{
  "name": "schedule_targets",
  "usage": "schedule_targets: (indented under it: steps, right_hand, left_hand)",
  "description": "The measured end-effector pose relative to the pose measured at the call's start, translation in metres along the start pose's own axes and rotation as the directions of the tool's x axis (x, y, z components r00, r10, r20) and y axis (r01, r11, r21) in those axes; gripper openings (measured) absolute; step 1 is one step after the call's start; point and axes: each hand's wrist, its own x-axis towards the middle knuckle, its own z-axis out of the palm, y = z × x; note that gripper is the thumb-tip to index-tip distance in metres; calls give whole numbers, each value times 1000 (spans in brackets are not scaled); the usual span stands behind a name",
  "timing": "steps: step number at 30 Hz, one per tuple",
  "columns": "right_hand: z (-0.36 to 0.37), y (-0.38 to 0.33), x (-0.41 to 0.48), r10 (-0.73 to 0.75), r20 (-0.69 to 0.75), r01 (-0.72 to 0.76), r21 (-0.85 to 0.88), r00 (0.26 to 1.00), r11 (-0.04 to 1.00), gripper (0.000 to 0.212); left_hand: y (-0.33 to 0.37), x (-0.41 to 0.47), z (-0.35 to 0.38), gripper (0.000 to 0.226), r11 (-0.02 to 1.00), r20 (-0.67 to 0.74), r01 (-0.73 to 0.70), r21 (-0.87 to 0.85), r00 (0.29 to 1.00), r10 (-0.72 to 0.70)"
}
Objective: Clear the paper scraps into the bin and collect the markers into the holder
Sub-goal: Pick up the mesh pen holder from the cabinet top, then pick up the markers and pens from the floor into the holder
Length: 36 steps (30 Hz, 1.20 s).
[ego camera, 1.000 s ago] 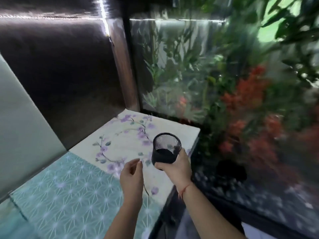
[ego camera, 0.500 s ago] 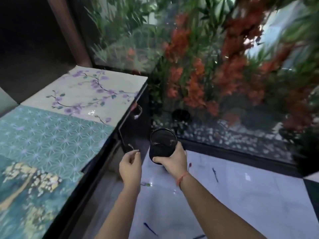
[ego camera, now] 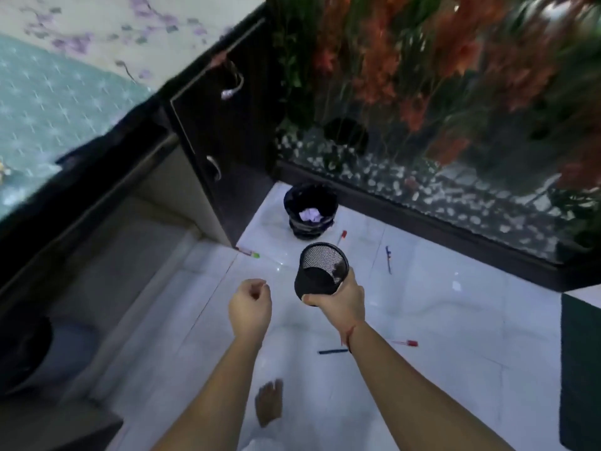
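My right hand [ego camera: 341,297] grips a black mesh holder [ego camera: 320,270], tilted with its mouth toward me; it looks empty. My left hand [ego camera: 250,304] hangs beside it with curled fingers and nothing in it. On the white floor a black bin [ego camera: 310,208] holds crumpled paper scraps [ego camera: 310,214]. Markers lie scattered: a red-capped marker [ego camera: 342,236] by the bin, a green-tipped marker [ego camera: 248,252] at the cabinet corner, a blue marker [ego camera: 388,258], a dark blue marker [ego camera: 332,351] and a second red-capped marker [ego camera: 406,342] under my right forearm.
A dark cabinet [ego camera: 211,131] with patterned top stands at the left. A glass planter wall [ego camera: 439,157] with pebbles and red plants runs along the back. A dark mat [ego camera: 580,369] lies at the right edge. My bare foot [ego camera: 269,402] is on the floor.
The view has swung down from the cabinet top to the floor; the bin and scattered markers have come into sight. My right hand still holds the holder; my left hand's fingers have curled in.
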Motion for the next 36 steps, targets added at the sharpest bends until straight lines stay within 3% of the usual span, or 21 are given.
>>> schedule_targets:
  steps: [9,17,20,24,28,30,32,34,36]
  right_hand:
    - [132,219,144,78,82,-80,10,994,997,87]
    - [257,388,265,-19,109,31,-109,994,994,83]
    - [281,420,283,-76,104,90,-128,992,988,84]
    - [291,442,287,-102,76,115,-192,992,975,89]
    - [277,451,282,-56,72,74,-279,996,958,92]
    - [261,455,276,-61,-4,54,-398,998,916,73]
    - [236,466,264,-20,-203,-71,-431,979,900,46]
    - [207,484,249,139,-429,-287,-302,892,909,29]
    - [185,502,233,287,-518,-439,-198,806,876,28]
  left_hand:
    - [-219,140,128,16,983,-1,53,175,999,-53]
    - [-402,275,211,26,920,-127,104,378,990,-60]
    - [-440,290,225,34,849,-170,174,499,980,-101]
    - [-458,302,231,48,823,-209,223,523,969,-131]
    - [-456,303,240,45,832,-147,193,520,980,-136]
    - [-456,296,248,41,846,-100,161,508,987,-127]
    - [-455,283,257,41,857,-55,140,496,990,-130]
    - [-454,266,268,40,866,13,123,484,989,-148]
    - [-453,248,276,39,868,92,117,483,979,-183]
